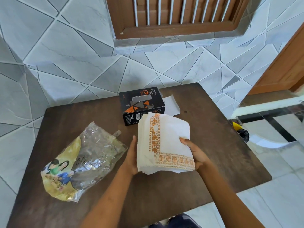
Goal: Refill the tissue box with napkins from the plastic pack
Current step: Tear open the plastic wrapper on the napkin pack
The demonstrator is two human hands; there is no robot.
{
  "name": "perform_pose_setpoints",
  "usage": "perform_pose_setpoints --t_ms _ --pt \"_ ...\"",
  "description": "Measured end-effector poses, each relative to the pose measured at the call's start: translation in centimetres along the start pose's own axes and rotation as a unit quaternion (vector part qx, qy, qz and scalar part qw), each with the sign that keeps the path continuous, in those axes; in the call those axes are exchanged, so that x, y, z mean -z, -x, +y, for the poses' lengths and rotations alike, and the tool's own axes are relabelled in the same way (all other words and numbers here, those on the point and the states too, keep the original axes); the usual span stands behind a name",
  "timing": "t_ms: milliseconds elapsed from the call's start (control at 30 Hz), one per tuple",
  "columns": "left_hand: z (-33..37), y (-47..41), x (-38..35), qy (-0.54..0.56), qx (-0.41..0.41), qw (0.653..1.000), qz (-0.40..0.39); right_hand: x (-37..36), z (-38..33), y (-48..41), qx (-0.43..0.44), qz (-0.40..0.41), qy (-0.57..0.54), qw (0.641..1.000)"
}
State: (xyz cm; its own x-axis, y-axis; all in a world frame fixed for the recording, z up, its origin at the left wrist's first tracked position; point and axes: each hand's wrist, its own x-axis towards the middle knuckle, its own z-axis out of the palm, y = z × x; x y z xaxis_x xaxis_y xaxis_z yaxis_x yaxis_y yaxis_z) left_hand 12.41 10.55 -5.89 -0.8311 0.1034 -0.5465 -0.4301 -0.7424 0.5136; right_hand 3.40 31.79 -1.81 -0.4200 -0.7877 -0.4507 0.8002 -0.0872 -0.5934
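Note:
A stack of white napkins [166,139] with an orange patterned border is held above the middle of the brown table [213,145]. My left hand [131,155] presses flat against the stack's left edge. My right hand [195,153] grips its right side, thumb on top. Just beyond the stack stands the black tissue box [141,102] with orange triangles; its right end flap [171,104] lies open on the table. The clear plastic pack [85,162], printed yellow with cartoon figures, lies crumpled and flat to the left.
The table stands against a grey-and-white tiled wall [65,63] under a brown louvred window [177,15]. A wooden door frame [283,63] is at the right. A yellow-and-black object [241,130] sits on the floor past the table's right edge.

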Motion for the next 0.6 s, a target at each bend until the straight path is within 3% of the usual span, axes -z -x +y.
perform_pose_setpoints --t_ms 100,167,267,433,500,600 --pt "0.4 0.2 0.3 0.020 -0.009 1.000 -0.006 1.1 -0.6 0.0 0.011 0.029 0.069 0.997" --pt "0.9 0.2 0.6 -0.037 -0.015 0.998 0.043 2.3 -1.1 -0.5 0.014 0.062 0.114 0.992" --pt "1.9 0.2 -0.3 -0.140 -0.018 0.988 0.056 3.3 -1.5 -1.3 0.010 0.107 0.154 0.982" --pt "1.6 -0.9 -2.9 -0.299 -0.004 0.944 0.136 3.9 -1.9 -2.8 0.010 0.178 0.219 0.959" --pt "1.3 -1.7 -3.8 -0.313 -0.007 0.936 0.159 4.8 -2.9 -3.0 0.000 0.169 0.235 0.957" --pt "1.5 -2.8 -4.6 -0.259 0.005 0.955 0.143 6.5 -5.0 -3.0 -0.030 0.140 0.241 0.960"
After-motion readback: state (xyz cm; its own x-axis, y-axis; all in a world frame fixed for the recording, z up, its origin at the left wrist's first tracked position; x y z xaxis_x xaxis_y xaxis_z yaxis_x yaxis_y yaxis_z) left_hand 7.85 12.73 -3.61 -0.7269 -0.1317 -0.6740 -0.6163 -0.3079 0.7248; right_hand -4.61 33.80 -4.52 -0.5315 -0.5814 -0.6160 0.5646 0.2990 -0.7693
